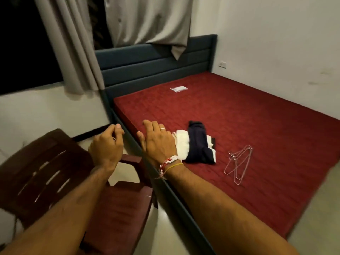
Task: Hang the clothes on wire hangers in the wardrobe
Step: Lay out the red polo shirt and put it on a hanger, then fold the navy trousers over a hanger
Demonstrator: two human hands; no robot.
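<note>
A small pile of folded clothes lies on the red mattress [239, 115] near its left edge: a navy garment [197, 142] on top of a white one [182, 144]. To its right lie wire hangers [238, 161] flat on the mattress. My right hand [156, 142], with a ring and bead bracelets, hovers with straight fingers just left of the clothes and holds nothing. My left hand [107, 144] hangs in the air above the gap between chair and bed, fingers loosely curled and empty. No wardrobe is in view.
A dark red plastic chair [55, 172] stands at the lower left beside the bed. The blue bed frame [173, 197] and headboard [150, 67] border the mattress. Grey curtains [77, 43] hang over a dark window. A small white packet [178, 88] lies near the headboard.
</note>
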